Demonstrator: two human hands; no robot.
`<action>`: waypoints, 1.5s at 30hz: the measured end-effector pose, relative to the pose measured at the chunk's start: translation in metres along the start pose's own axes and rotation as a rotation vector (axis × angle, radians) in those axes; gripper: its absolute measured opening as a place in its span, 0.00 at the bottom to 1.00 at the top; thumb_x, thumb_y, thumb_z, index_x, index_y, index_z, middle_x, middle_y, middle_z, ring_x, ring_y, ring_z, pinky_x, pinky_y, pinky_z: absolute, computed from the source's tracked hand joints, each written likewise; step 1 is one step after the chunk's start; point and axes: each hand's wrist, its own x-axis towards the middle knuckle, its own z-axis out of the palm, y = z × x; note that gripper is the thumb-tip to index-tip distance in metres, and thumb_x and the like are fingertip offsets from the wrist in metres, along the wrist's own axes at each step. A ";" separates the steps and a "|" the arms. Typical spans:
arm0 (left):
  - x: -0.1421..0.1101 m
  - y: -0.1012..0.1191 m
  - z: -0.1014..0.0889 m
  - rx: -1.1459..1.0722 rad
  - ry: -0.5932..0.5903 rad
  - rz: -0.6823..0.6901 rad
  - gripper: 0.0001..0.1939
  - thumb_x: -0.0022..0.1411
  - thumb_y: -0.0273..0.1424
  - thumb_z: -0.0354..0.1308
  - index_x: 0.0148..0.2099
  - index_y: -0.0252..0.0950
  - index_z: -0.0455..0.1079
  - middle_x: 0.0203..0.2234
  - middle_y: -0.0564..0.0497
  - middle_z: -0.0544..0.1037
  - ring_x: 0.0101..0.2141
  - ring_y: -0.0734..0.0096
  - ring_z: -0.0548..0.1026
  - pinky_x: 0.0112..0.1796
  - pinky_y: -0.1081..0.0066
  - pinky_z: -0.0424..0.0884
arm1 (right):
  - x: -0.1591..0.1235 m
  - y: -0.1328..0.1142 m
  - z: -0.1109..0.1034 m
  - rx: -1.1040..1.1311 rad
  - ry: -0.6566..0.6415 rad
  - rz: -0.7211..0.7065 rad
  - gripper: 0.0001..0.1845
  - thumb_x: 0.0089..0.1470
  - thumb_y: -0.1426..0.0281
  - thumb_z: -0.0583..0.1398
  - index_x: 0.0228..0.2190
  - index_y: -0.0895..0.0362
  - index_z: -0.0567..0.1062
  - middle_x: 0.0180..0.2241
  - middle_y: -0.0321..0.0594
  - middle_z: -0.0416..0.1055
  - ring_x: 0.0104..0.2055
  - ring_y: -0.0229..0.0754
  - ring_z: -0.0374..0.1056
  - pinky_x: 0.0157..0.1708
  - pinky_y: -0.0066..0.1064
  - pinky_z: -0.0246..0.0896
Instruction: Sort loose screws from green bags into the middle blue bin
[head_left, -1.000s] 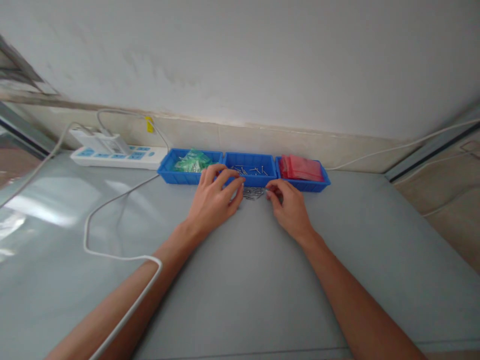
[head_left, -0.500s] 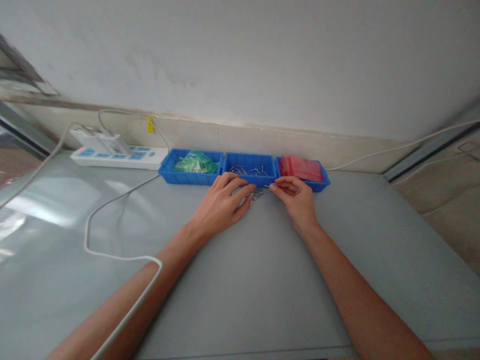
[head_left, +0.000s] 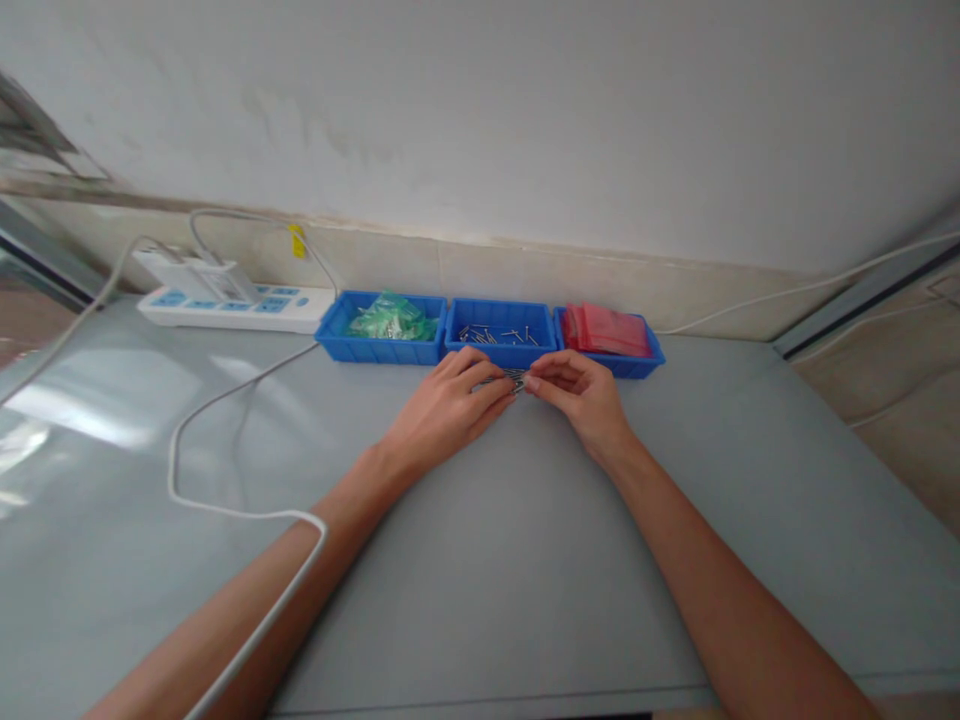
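Observation:
Just in front of the middle blue bin [head_left: 536, 354], a small bunch of thin metal screws [head_left: 517, 378] lies on the table between my hands. My left hand [head_left: 454, 405] rests beside the bunch, its thumb and fingers closed around the left end of it. At the right end, the thumb and fingertips of my right hand [head_left: 589, 400] are pinched together on a screw, mostly hidden by the fingers. More loose screws [head_left: 480, 335] lie scattered inside the middle bin.
The left blue bin [head_left: 382, 350] contains a green plastic bag [head_left: 394, 318]. Red plastic bags [head_left: 611, 330] fill the right bin [head_left: 651, 364]. A white power strip [head_left: 240, 312] stands at back left, and its cable [head_left: 225, 512] crosses over my left forearm. A wall rises behind.
My right hand has moved left, bringing its screw to the bunch. The fingers of my left hand have closed in on the bunch, and the hands are nearly touching.

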 end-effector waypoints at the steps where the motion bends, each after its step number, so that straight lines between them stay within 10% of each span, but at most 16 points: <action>1: 0.000 0.000 0.000 -0.006 -0.010 0.002 0.11 0.73 0.32 0.54 0.47 0.34 0.76 0.39 0.45 0.80 0.44 0.61 0.72 0.46 0.63 0.72 | 0.000 0.000 0.000 -0.004 -0.005 0.000 0.18 0.40 0.60 0.76 0.31 0.54 0.78 0.31 0.36 0.79 0.34 0.40 0.75 0.41 0.34 0.72; 9: 0.002 -0.008 -0.004 0.096 0.015 0.025 0.10 0.73 0.30 0.54 0.44 0.35 0.77 0.39 0.45 0.81 0.43 0.61 0.73 0.44 0.62 0.71 | 0.000 0.004 -0.001 -0.216 0.019 -0.095 0.10 0.50 0.63 0.69 0.33 0.55 0.78 0.33 0.39 0.79 0.33 0.41 0.74 0.38 0.35 0.71; 18: 0.004 -0.036 -0.010 0.320 0.240 -0.273 0.09 0.71 0.34 0.57 0.45 0.38 0.78 0.39 0.46 0.82 0.44 0.55 0.73 0.44 0.57 0.71 | -0.005 0.005 -0.004 -0.763 -0.004 -0.377 0.09 0.55 0.76 0.61 0.38 0.55 0.79 0.39 0.43 0.81 0.43 0.47 0.74 0.48 0.41 0.70; 33: 0.003 -0.007 -0.003 0.066 -0.036 -0.015 0.12 0.71 0.26 0.52 0.50 0.32 0.75 0.40 0.43 0.78 0.39 0.62 0.72 0.43 0.62 0.73 | -0.004 0.010 -0.010 -0.973 -0.150 -0.445 0.11 0.62 0.76 0.58 0.41 0.56 0.80 0.42 0.47 0.79 0.45 0.50 0.73 0.51 0.45 0.68; 45: 0.001 -0.002 -0.004 0.071 -0.024 -0.050 0.12 0.71 0.27 0.51 0.49 0.33 0.75 0.39 0.44 0.78 0.39 0.63 0.73 0.41 0.64 0.73 | -0.004 0.010 -0.013 -0.937 -0.119 -0.424 0.11 0.62 0.74 0.59 0.41 0.54 0.81 0.41 0.45 0.79 0.43 0.48 0.75 0.48 0.41 0.69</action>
